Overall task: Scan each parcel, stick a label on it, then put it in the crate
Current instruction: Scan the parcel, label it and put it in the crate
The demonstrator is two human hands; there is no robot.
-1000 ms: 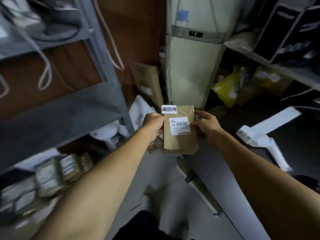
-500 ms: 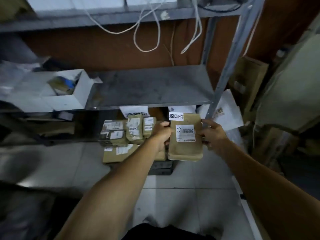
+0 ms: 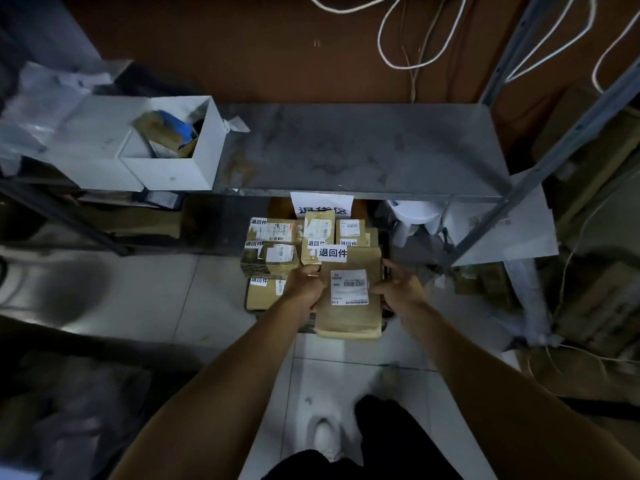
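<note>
While held, parcel (image 3: 349,306) (both edges)

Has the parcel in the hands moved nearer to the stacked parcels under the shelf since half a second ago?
Yes. The held parcel now overlaps the stacked parcels below the grey shelf; earlier it was beside them.

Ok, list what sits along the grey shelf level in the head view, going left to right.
white open box → bare grey shelf → slanted grey upright post
</note>
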